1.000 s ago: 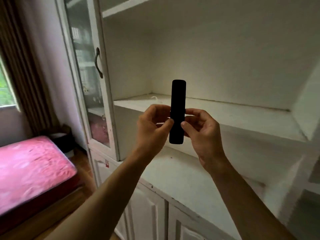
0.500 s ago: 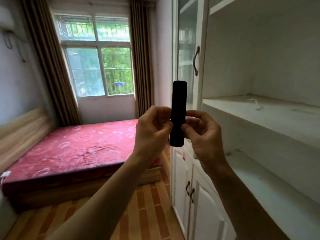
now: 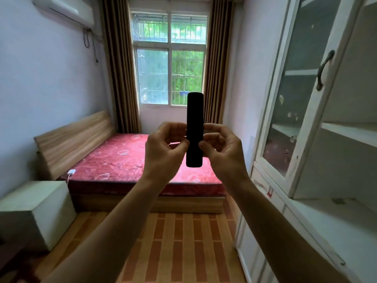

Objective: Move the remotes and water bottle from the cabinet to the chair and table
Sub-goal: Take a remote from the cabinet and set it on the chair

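Note:
A slim black remote (image 3: 194, 111) stands upright in front of me at chest height. My left hand (image 3: 163, 150) pinches its lower left side and my right hand (image 3: 222, 150) pinches its lower right side, so both hold it together. The white cabinet (image 3: 318, 139) lies to my right, its open shelves showing nothing on them here. No water bottle, chair or table shows in view.
A bed with a red mattress (image 3: 126, 158) and wooden headboard fills the room's middle below a window with brown curtains. A pale box-shaped unit (image 3: 36, 211) stands at the left. Brick-patterned floor (image 3: 175, 242) stretches between me and the bed.
My view has swung left, away from the cabinet shelves toward the bed and window. Both hands keep the same hold on the upright remote.

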### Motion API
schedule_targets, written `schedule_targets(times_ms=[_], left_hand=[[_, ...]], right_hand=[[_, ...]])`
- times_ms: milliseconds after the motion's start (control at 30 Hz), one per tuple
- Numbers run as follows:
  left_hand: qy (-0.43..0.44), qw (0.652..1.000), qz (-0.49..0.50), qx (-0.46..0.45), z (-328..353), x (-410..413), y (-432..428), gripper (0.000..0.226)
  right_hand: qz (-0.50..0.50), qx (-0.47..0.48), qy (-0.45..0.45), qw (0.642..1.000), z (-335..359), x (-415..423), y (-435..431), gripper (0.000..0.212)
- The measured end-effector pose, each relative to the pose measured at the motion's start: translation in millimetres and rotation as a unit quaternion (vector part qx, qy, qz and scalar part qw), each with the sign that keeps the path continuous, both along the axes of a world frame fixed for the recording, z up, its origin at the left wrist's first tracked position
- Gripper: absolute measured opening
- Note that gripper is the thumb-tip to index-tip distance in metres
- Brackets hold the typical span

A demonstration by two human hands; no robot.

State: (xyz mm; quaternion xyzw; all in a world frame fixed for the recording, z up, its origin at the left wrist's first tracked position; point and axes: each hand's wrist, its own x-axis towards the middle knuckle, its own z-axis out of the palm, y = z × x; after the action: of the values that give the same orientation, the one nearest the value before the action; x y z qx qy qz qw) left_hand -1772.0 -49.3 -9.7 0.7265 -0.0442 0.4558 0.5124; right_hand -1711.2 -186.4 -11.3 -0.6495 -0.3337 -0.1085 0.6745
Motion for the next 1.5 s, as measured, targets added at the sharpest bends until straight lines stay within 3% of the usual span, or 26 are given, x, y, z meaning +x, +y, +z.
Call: schedule_targets(times_ms=[367,767,1167,1500], left_hand=[[0.002,0.99,0.142,-0.02,-15,-47,111,0.025],[0.031,0.953,0.297,-0.043,-14,-10,163,0.025],[0.042,0.941,0.327,-0.073,-32,31,229,0.023],[0.01,0.936,0.333,-0.11,-63,45,359,0.027]], right_hand=[[0.148,0.003,0.004,0.989,-16,-5,141,0.033],[0.332,0.023,0.01,0.943,-20,62,230,0.034],[0.41,0.012,0.073,0.909,-47,116,321,0.034],[0.419,-0.039,0.065,0.905,-60,131,454,0.034]])
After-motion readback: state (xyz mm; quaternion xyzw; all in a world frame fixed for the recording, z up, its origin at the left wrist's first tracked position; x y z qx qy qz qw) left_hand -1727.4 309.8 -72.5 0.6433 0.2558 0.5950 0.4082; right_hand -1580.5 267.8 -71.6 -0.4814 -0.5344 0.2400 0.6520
